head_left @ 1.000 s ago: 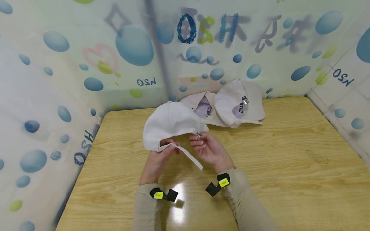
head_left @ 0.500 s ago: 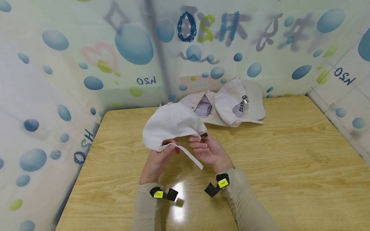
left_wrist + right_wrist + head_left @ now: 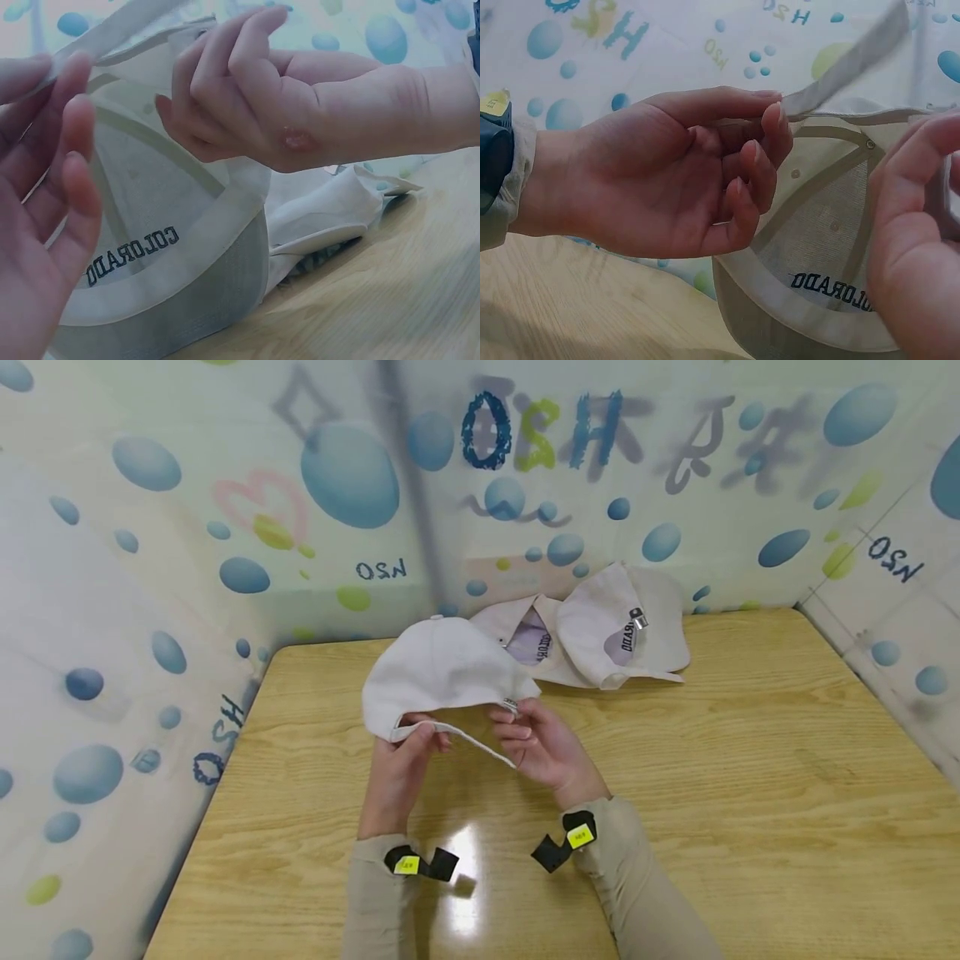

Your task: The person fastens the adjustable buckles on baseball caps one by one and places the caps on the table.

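Observation:
A white baseball cap is held up above the table, its back opening toward me. My left hand pinches the base of its loose strap between thumb and fingers, plain also in the right wrist view, where the left hand shows side-on. On the other side of the opening, my right hand grips the cap's edge by the metal buckle. The strap's free end hangs outside the buckle, close to the right fingers. Inside the cap, mirrored COLORADO lettering shows in the left wrist view.
Two more pale caps lie together at the back of the wooden table, against the patterned wall: one cap partly behind the held one, another cap with its buckle showing. Walls rise at the left and right.
My left hand has shifted slightly up and left with its side of the cap. The strap's free end has risen and turned edge-on. The buckle has tilted in my right fingers.

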### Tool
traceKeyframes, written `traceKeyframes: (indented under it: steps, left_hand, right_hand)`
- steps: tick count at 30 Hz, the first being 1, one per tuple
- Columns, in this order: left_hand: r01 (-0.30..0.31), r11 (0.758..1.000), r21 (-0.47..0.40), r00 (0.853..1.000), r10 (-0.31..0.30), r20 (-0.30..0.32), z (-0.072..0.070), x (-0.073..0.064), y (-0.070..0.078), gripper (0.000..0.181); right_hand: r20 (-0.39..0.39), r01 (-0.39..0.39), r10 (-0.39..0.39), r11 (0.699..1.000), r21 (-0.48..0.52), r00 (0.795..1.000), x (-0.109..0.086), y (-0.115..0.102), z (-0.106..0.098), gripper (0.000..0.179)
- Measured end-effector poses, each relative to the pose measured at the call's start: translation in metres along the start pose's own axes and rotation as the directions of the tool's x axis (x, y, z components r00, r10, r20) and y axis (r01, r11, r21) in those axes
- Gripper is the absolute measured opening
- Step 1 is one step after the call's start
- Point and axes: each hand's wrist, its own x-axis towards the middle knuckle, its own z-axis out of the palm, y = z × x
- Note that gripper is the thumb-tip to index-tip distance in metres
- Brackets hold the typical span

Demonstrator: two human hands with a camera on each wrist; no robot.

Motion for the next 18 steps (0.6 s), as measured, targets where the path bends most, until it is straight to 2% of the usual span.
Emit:
traceKeyframes:
  steps: [2,5,7,8,11,13,16,18]
  left_hand:
    - [-0.040,0.999,-0.019,0.999,0.040,-0.013,-0.002,0.001,-0.003,0.004]
    - [-0.096,0.995,0.007,0.995,0.096,-0.024,-0.021,0.004,-0.019,0.008]
    - [-0.121,0.992,0.020,0.991,0.122,-0.055,-0.034,0.005,-0.029,0.010]
    - [-0.124,0.992,0.040,0.989,0.126,-0.072,-0.043,0.006,-0.036,0.011]
    - [-0.115,0.992,0.057,0.984,0.122,-0.133,-0.055,0.007,-0.045,0.012]
    - [-0.122,0.990,0.077,0.980,0.132,-0.150,-0.063,0.008,-0.052,0.012]
    - [-0.136,0.989,0.062,0.976,0.144,-0.164,-0.055,0.008,-0.045,0.010]
    - [-0.158,0.986,0.053,0.976,0.164,-0.141,-0.045,0.008,-0.037,0.009]
  right_hand:
    - [-0.014,0.022,-0.023,0.998,-0.056,1.000,0.000,0.001,0.000,0.008]
    - [-0.034,0.042,-0.048,0.988,-0.151,0.998,0.000,0.002,0.002,0.011]
    - [-0.050,0.052,-0.063,0.979,-0.198,0.997,0.000,0.003,0.003,0.014]
    - [-0.055,0.056,-0.070,0.975,-0.217,0.996,0.000,0.003,0.004,0.015]
    - [-0.063,0.071,-0.089,0.965,-0.252,0.994,0.000,0.004,0.004,0.018]
    - [-0.058,0.070,-0.088,0.962,-0.263,0.994,0.001,0.005,0.003,0.021]
    - [-0.048,0.063,-0.079,0.960,-0.274,0.996,0.001,0.004,0.001,0.027]
    - [-0.042,0.056,-0.069,0.962,-0.267,0.997,0.001,0.004,0.000,0.031]
